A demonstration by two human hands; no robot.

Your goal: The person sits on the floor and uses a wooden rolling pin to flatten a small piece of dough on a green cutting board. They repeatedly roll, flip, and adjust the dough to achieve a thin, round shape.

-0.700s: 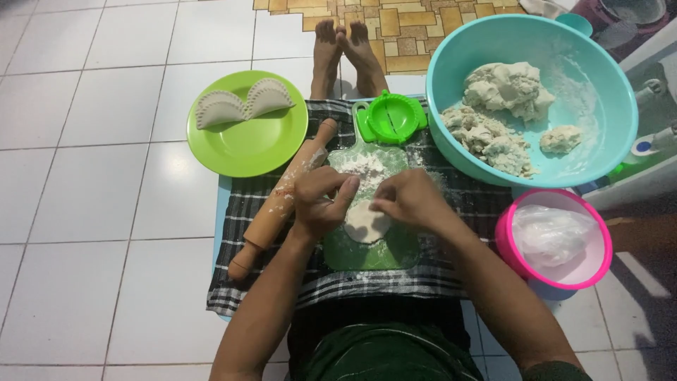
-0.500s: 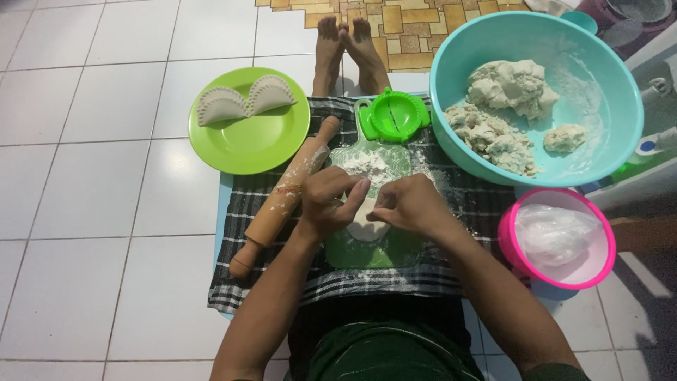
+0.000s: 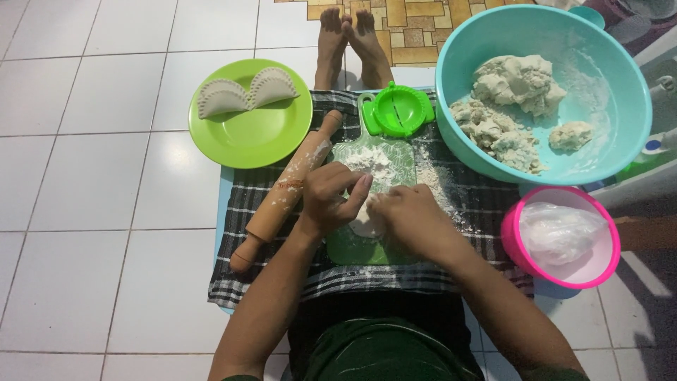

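Observation:
My left hand (image 3: 330, 197) and my right hand (image 3: 411, 220) meet over a small piece of pale dough (image 3: 367, 224) and press on it with the fingertips. The dough lies on a floured green cutting board (image 3: 367, 247) over a black-and-white checked cloth (image 3: 240, 204). Most of the dough is hidden under my fingers. A wooden rolling pin (image 3: 282, 192) lies diagonally just left of my left hand.
A green plate (image 3: 254, 137) with two folded dumplings (image 3: 243, 92) sits at the back left. A green dumpling press (image 3: 398, 109) lies behind the board. A teal basin (image 3: 606, 85) holds dough lumps; a pink bowl (image 3: 511, 240) holds a plastic bag. Bare feet (image 3: 349, 42) lie beyond.
Both hands stay on the dough, the fingers shifting slightly as they press it. Nothing else has moved.

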